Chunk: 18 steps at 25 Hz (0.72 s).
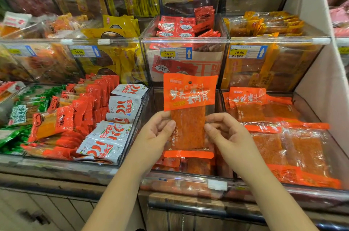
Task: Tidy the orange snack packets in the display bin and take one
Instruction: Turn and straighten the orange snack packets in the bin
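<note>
One orange packet [188,95] stands upright above the near middle bin [170,179], the left hand [156,133] grip clamped on its left edge, the right hand [227,133] on its right.

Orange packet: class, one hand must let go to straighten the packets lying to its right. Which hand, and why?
Probably the right hand: it sits beside those packets, while the left hand would have to cross the held packet, which it pinches.

Left hand [156,132] and right hand [226,134] hold an orange snack packet [188,113] upright above the display bin [188,179].
</note>
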### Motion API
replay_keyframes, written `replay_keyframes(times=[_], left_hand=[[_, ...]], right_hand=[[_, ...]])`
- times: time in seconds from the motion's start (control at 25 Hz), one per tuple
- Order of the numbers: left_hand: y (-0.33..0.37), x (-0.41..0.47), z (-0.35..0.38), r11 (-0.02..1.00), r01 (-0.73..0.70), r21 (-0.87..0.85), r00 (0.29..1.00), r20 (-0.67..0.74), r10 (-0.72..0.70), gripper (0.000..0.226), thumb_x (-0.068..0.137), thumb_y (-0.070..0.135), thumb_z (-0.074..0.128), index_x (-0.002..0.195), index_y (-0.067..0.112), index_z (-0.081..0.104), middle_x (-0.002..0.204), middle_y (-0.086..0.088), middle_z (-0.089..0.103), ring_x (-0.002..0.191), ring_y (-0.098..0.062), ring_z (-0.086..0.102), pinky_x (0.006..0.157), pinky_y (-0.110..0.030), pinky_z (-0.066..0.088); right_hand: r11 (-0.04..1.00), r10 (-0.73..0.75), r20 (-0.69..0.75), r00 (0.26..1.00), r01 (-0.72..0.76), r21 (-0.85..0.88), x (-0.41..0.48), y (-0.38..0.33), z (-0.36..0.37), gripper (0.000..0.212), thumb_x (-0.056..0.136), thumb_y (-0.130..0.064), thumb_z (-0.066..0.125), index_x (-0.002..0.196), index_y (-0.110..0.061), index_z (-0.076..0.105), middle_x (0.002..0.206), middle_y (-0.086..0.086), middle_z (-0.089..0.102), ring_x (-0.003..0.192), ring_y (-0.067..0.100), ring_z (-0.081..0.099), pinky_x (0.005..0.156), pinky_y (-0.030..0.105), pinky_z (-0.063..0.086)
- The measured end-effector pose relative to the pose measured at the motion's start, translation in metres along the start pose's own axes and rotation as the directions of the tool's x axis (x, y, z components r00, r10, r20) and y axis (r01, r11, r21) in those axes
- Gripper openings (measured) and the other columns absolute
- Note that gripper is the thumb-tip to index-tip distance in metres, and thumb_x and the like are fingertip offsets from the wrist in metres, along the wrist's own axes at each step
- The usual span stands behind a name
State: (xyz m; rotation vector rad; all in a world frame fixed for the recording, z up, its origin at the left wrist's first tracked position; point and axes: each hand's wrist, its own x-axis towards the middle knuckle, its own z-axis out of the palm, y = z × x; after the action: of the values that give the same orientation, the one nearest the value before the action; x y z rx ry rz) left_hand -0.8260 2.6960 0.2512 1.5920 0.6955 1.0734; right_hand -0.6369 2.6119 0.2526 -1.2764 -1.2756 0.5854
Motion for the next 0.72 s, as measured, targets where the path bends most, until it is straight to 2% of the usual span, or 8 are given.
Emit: replay_keyframes(times=[0.12,0.2,0.32,0.4,0.44,0.56,0.64,0.72], left_hand=[[0.001,-0.001,-0.003,0.999,0.032,0.039,0.999,0.02,-0.033,0.022,0.101,0.027,0.055,0.121,0.027,0.063,0.103,0.007,0.077,0.096,-0.006,0.072,0.075,-0.022,0.056],[0.001,-0.002,-0.004,0.996,0.035,0.076,0.999,0.033,-0.038,0.025,0.098,0.035,0.057,0.121,0.028,0.064,0.103,0.002,0.077,0.097,-0.011,0.071,0.075,-0.025,0.056],[0.003,-0.003,-0.003,0.997,0.042,0.071,0.998,0.035,-0.044,0.023,0.099,0.033,0.058,0.121,0.029,0.062,0.1,0.006,0.077,0.092,-0.007,0.071,0.07,-0.024,0.056],[0.005,-0.003,-0.001,0.997,0.067,0.031,0.996,0.054,-0.069,0.026,0.098,0.031,0.059,0.123,0.027,0.06,0.108,0.004,0.076,0.098,-0.016,0.073,0.079,-0.043,0.061],[0.005,-0.003,-0.001,0.997,0.072,0.005,0.996,0.057,-0.072,0.029,0.095,0.03,0.062,0.124,0.026,0.059,0.112,0.001,0.075,0.102,-0.023,0.072,0.086,-0.054,0.058],[0.006,-0.003,0.001,0.997,0.061,-0.04,0.996,0.068,-0.058,0.034,0.088,0.027,0.066,0.122,0.024,0.061,0.112,-0.012,0.073,0.104,-0.041,0.069,0.093,-0.066,0.049],[0.005,-0.003,0.004,0.997,0.063,-0.035,0.994,0.09,-0.06,0.034,0.089,0.025,0.064,0.122,0.021,0.061,0.11,-0.014,0.072,0.099,-0.035,0.071,0.091,-0.059,0.054],[0.005,-0.005,0.008,0.998,0.057,0.018,0.994,0.095,-0.059,0.029,0.094,0.023,0.06,0.123,0.02,0.06,0.106,-0.007,0.074,0.093,-0.025,0.07,0.079,-0.043,0.06]], right_hand=[[1.0,0.018,-0.026,1.0,-0.018,0.009,-0.001,-0.002,0.0,0.02,0.098,-0.023,0.064,0.116,-0.031,0.063,0.087,-0.004,0.073,0.079,0.011,0.071,0.071,0.022,0.058],[1.0,0.02,-0.038,0.999,-0.02,-0.009,-0.001,-0.002,0.0,0.03,0.098,-0.027,0.065,0.126,-0.035,0.057,0.089,-0.006,0.073,0.084,0.009,0.071,0.078,0.024,0.059],[1.0,0.006,-0.021,1.0,-0.007,-0.024,0.001,0.0,0.001,0.056,0.096,-0.035,0.065,0.145,-0.045,0.04,0.098,-0.008,0.071,0.091,0.01,0.07,0.083,0.026,0.059],[0.999,-0.018,0.017,1.0,0.019,-0.035,0.001,0.001,0.002,0.067,0.092,-0.043,0.065,0.148,-0.056,0.031,0.114,-0.013,0.067,0.098,0.01,0.069,0.086,0.03,0.06],[0.998,-0.041,0.037,0.998,0.042,-0.039,0.001,0.001,0.003,0.068,0.092,-0.043,0.066,0.149,-0.058,0.031,0.122,-0.016,0.064,0.104,0.008,0.067,0.088,0.031,0.06],[0.986,-0.13,0.076,0.989,0.136,-0.094,0.001,0.001,0.006,0.062,0.097,-0.034,0.066,0.15,-0.052,0.038,0.143,-0.025,0.05,0.128,-0.004,0.053,0.099,0.023,0.051],[0.987,-0.122,0.073,0.99,0.129,-0.095,0.002,0.003,0.007,0.058,0.099,-0.031,0.066,0.147,-0.051,0.042,0.144,-0.023,0.049,0.131,-0.004,0.049,0.102,0.026,0.051],[0.993,-0.101,0.035,0.994,0.103,-0.066,0.003,0.006,0.004,0.054,0.1,-0.025,0.065,0.144,-0.05,0.047,0.144,-0.019,0.05,0.131,0.0,0.051,0.103,0.035,0.053]])
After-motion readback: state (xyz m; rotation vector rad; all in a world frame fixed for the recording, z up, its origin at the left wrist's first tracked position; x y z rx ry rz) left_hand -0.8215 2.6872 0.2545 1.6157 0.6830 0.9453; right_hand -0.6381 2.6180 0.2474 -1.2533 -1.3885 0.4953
